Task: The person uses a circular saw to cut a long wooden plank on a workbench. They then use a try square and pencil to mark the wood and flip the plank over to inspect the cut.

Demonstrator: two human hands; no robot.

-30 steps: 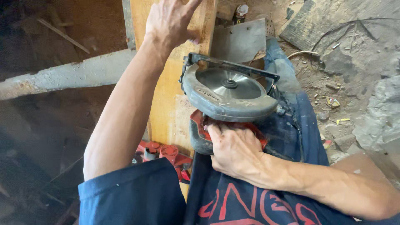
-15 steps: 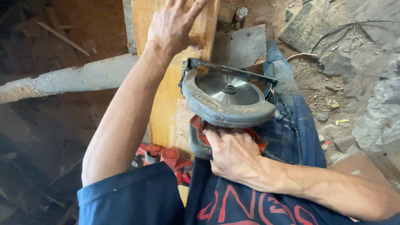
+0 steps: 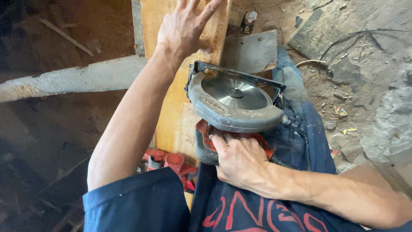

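Note:
My right hand grips the red and black handle of a grey circular saw. The saw's round blade guard faces up and its metal base plate rests against the right edge of a long wooden plank. My left hand lies flat on the plank beyond the saw, fingers spread. The plank runs away from me, over a pale crossbeam. My denim-clad leg stretches out to the right of the saw.
A second red power tool lies under the plank near my body. Dirt ground with rubble, a dark board, cables and scraps lies to the right. A dark drop with loose sticks is on the left.
The saw has slid slightly forward along the plank's edge with my right hand. My left hand stays pressed on the plank.

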